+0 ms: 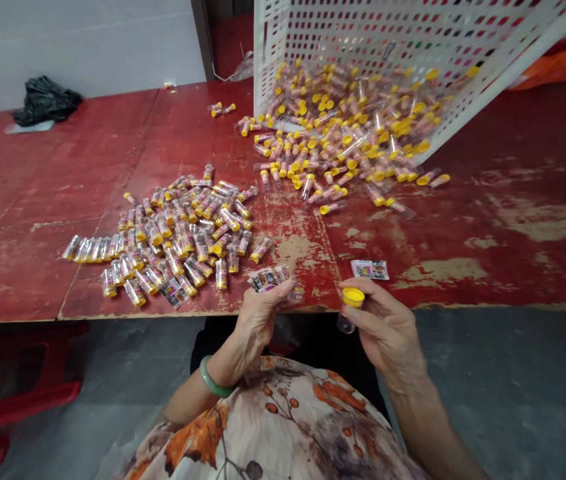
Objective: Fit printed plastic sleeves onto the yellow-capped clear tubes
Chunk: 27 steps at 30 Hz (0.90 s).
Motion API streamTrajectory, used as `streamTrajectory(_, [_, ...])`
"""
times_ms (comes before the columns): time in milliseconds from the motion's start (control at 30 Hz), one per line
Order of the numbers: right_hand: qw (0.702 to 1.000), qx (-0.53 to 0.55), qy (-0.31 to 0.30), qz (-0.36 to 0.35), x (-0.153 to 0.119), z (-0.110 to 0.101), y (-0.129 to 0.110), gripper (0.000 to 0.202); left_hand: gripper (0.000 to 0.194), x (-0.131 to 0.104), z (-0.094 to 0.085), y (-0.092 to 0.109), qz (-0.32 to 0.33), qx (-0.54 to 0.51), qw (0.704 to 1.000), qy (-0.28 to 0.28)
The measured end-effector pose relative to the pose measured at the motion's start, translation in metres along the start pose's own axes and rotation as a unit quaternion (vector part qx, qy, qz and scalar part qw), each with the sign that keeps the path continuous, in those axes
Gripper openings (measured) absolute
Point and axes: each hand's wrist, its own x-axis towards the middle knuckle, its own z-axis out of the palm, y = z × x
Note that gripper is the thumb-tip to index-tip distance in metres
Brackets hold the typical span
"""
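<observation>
Because the clear plastic tube with a yellow cap (pixel 353 298) is held at the near edge of the worn red-painted table (pixel 87 160), a slackened pinch could drop it — smooth walls would make that likelier. The right hand (pixel 385 327) grasps it between thumb and fingers, cap up, forearm angled inward; the left hand (pixel 259 315), fingers mostly hidden, pins small printed cards (pixel 266 279) under its thumb.

Held cap-up, the clear yellow-topped tube (pixel 352 299) tilts near printed slips (pixel 264 279).

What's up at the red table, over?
Right hand: fingers on yellow-capped tube. Left hand: holding printed slips. Printed piece lies on table beyond right hand.
</observation>
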Motion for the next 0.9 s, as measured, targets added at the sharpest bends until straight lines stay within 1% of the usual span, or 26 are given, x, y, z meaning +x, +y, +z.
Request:
streamTrajectory(100, [0.999,0.039,-0.012,0.011,-0.012,0.000,-0.005,0.030,0.040,0.000,0.002,0.003,-0.008,-0.014,1.000,0.016])
streamTrajectory(233, [0.997,0.052,-0.009,-0.048,-0.023,0.011,-0.004,0.017,0.037,0.000,0.003,0.004,-0.032,-0.044,0.998,0.022])
streamTrajectory(333, [0.995,0.048,-0.006,-0.091,-0.026,0.020,-0.001,0.017,0.035,-0.001,0.004,0.001,-0.055,-0.063,0.996,0.015])
streamTrajectory(467, [0.988,0.014,-0.018,-0.152,-0.027,0.024,0.004,0.022,0.032,-0.004,0.006,-0.001,-0.063,-0.092,0.994,0.002])
streamTrajectory(567, [0.979,-0.053,-0.010,-0.194,-0.025,0.023,0.008,0.025,0.033,-0.008,0.009,0.001,-0.079,-0.093,0.993,0.006])
streamTrajectory(633, [0.963,-0.120,0.009,-0.241,-0.023,0.022,0.011,0.029,0.034,-0.011,0.011,0.003,-0.087,-0.088,0.992,0.005])
streamTrajectory(700, [0.931,-0.196,0.036,-0.305,-0.023,0.022,0.015,0.037,0.034,-0.013,0.012,0.004,-0.085,-0.087,0.993,-0.002])
streamTrajectory(767, [0.896,-0.262,0.058,-0.355,-0.024,0.023,0.018,0.046,0.034,-0.014,0.011,0.004,-0.069,-0.087,0.994,-0.010])
streamTrajectory(833, [0.871,-0.307,0.062,-0.378,-0.026,0.025,0.020,0.054,0.034,-0.013,0.009,0.002,-0.047,-0.085,0.995,-0.015])
streamTrajectory(900, [0.851,-0.335,0.062,-0.399,-0.028,0.026,0.021,0.057,0.033,-0.012,0.007,0.001,-0.030,-0.080,0.996,-0.018])
